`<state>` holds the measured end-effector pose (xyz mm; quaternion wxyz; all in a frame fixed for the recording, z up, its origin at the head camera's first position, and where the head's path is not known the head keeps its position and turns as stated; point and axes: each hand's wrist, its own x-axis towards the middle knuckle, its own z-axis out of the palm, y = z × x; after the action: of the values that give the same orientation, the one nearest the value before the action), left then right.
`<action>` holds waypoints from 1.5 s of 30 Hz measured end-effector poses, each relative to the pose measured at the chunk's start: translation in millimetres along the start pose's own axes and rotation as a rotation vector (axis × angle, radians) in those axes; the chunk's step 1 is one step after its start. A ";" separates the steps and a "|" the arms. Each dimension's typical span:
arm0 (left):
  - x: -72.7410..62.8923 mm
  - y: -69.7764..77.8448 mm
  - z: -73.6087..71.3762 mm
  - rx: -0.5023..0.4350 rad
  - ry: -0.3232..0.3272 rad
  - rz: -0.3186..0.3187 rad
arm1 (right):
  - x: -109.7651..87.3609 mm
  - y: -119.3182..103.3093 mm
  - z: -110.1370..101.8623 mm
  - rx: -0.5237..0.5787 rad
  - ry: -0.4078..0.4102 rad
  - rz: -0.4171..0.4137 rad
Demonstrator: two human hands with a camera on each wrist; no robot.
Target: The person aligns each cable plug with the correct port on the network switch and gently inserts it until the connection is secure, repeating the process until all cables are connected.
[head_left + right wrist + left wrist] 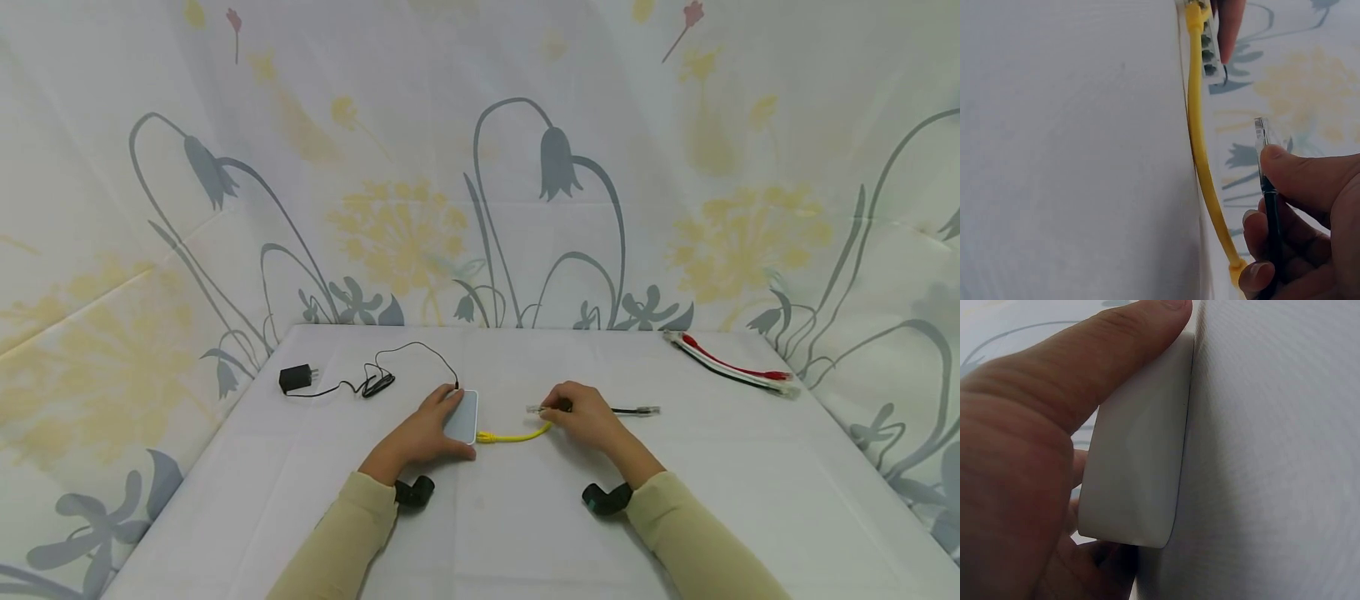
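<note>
A small white network switch (463, 417) lies on the table with my left hand (423, 432) gripping it, the thumb along its near edge and fingers at the far side. One end of a short yellow Ethernet cable (517, 438) is in a port on the switch's right side, where several other ports (1208, 40) show. My right hand (583, 412) pinches a short black Ethernet cable (627, 411) just behind its clear plug (1262, 132); that plug points toward the switch. The yellow cable's other end (1235, 270) is at the right fingertips, partly hidden by them.
A black power adapter (296, 377) lies at the back left, its thin cord (411, 343) running to the back of the switch. At the back right are more short cables, red (731, 364), white and black. A flower-patterned cloth (420, 167) hangs behind the white table (495, 533).
</note>
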<state>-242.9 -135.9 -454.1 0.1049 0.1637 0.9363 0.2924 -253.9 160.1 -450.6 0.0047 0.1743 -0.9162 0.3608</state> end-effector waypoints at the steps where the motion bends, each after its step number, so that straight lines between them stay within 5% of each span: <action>1: -0.1 0.0 0.0 0.000 0.001 -0.001 | 0.3 -1.3 1.3 0.000 -0.001 -0.006; 45: 0.6 -1.1 -0.3 -0.022 -0.011 -0.016 | 25.0 -40.2 45.0 0.039 -0.104 0.006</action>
<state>-243.8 -136.7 -454.6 0.1140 0.1565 0.9337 0.3011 -259.2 95.0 -453.9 -0.0475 0.1899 -0.9086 0.3689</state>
